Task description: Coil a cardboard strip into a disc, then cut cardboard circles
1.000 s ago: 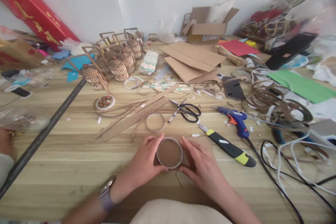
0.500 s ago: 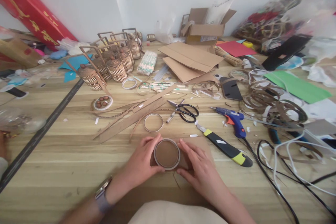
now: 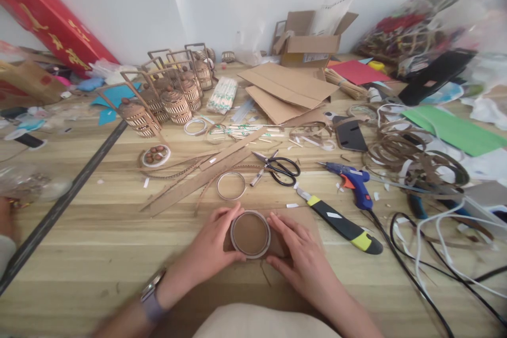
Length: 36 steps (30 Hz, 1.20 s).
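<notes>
My left hand point(image 3: 218, 238) and my right hand point(image 3: 300, 247) grip a pale round ring point(image 3: 251, 257) from its two sides, fingers curved along its edge. Brown cardboard fills the ring's opening. Under it and to its right lies a flat piece of brown cardboard point(image 3: 312, 220) on the table. Just beyond my hands rests a second thin ring point(image 3: 218, 190). Scissors point(image 3: 285, 170) with black handles lie past it, beside a small pen-like tool point(image 3: 257, 177). A utility knife point(image 3: 340, 225) with a black and yellow-green handle is right of my right hand.
A blue glue gun point(image 3: 352, 179) trails a black cord at right. Coiled brown strips point(image 3: 439, 158) and white cables lie beyond. Several small woven lanterns point(image 3: 177, 105) stand back left, near a dish of brown beads point(image 3: 156, 156). Cardboard sheets point(image 3: 285, 82) lie at the back. Another person's arm point(image 3: 7, 222) shows far left.
The ring has shifted very slightly to the left and down between my hands. My grip looks the same, and the tools around have stayed put.
</notes>
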### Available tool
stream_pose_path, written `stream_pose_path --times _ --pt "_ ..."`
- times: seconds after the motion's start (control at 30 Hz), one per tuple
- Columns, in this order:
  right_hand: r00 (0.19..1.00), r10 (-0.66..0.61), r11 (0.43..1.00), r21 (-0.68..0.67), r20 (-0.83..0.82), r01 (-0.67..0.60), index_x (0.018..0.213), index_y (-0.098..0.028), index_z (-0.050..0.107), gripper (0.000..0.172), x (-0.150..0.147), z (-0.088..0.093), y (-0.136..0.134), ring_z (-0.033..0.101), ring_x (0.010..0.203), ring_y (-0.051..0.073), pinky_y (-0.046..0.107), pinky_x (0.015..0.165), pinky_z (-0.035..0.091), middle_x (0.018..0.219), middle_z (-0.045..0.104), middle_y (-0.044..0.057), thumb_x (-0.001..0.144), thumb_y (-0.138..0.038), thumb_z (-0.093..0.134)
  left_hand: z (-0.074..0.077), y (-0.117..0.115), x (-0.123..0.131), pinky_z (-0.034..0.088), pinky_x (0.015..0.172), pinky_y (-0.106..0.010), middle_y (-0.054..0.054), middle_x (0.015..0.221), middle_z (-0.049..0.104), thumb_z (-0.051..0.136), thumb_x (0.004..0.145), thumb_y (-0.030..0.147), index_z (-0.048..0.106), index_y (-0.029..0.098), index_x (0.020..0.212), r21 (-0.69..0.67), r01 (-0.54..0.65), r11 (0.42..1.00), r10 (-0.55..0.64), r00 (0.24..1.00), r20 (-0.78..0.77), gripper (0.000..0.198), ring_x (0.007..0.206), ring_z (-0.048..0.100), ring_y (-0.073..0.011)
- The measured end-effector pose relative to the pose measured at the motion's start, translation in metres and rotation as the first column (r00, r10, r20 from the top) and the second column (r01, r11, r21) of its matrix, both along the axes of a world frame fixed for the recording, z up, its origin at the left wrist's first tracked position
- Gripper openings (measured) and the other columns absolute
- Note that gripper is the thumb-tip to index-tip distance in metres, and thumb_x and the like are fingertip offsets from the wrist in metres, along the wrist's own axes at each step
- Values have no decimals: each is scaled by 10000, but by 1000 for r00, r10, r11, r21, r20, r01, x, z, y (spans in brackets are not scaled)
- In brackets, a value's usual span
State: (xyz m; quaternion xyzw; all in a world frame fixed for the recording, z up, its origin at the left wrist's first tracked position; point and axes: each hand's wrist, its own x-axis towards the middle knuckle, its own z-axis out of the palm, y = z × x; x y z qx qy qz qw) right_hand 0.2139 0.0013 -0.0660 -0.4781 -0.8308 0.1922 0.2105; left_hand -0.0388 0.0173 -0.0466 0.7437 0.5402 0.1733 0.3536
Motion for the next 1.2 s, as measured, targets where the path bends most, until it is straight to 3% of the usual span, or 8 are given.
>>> stream_pose_path --times 0.27,0.63,1.0,1.2 --pt "1000 -8 1000 19 -8 9 1491 -168 461 648 1 -2 1 603 1277 338 529 1001 549 1408 634 176 870 -177 644 1 -2 3 414 1150 -597 -153 1446 569 903 661 179 422 255 1516 15 -14 1000 14 1000 -14 984 1382 480 -364" --pt "1000 7 1000 17 -4 -6 1495 -168 462 641 0 -1 1 594 1291 332 535 1016 543 1415 634 161 879 -179 638 -1 -3 6 413 1149 -612 -157 1449 567 901 658 170 431 242 1504 35 -14 999 15 999 -40 970 1381 476 -373" --pt "998 63 997 49 -9 -62 1293 -183 648 368 1 3 1 620 1277 311 517 1015 554 1356 680 154 927 -180 607 -1 -1 4 432 1134 -625 -130 1452 588 906 681 211 456 282 1498 65 47 997 -43 997 -67 936 1379 473 -378" --pt "998 58 995 84 8 -59 1254 -155 666 329 0 1 0 633 1255 321 526 996 563 1333 690 172 935 -161 586 1 -3 5 412 1157 -623 -123 1504 555 898 689 174 464 261 1496 63 70 996 -64 993 -95 920 1415 439 -380"
